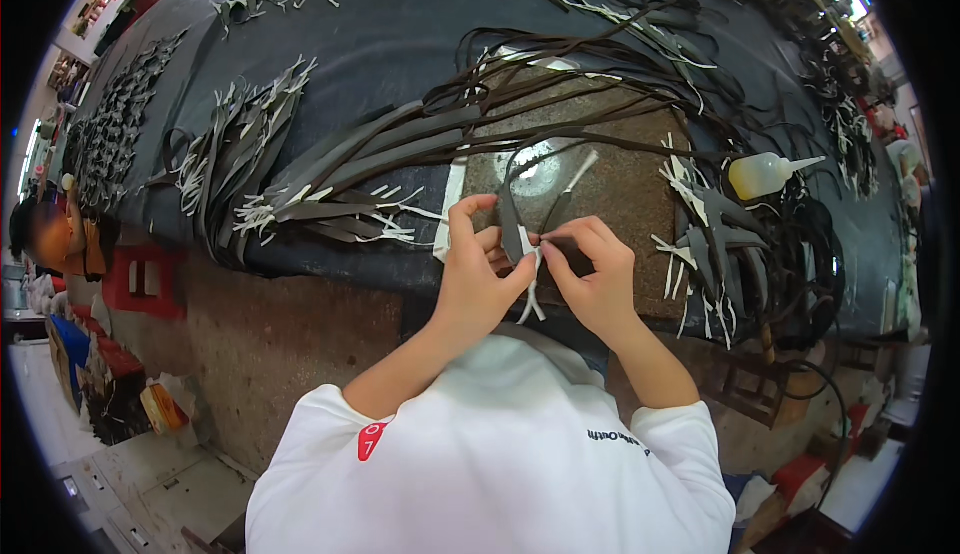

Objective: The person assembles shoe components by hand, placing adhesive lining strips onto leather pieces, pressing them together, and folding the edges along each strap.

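My left hand (472, 272) is closed round a dark grey strap (509, 219) with split white ends, its thumb near the strap's lower end and its index finger raised. My right hand (598, 272) pinches at the white strips beside it, thumb and index finger together. The two hands almost meet over the near edge of a brown stone slab (620, 194). Pale strip tips (532, 304) hang below the fingers. A thin dark strap with a white tip (582, 169) rises from between the hands across the slab. What exactly lies between my right fingertips is hidden.
Bundles of grey straps with white ends lie left (330, 216) and right (712, 229) of the slab. Long brown straps (590, 84) cross its far side. A squeeze bottle (760, 176) of yellowish liquid stands at right. Another person (65, 234) is at the far left.
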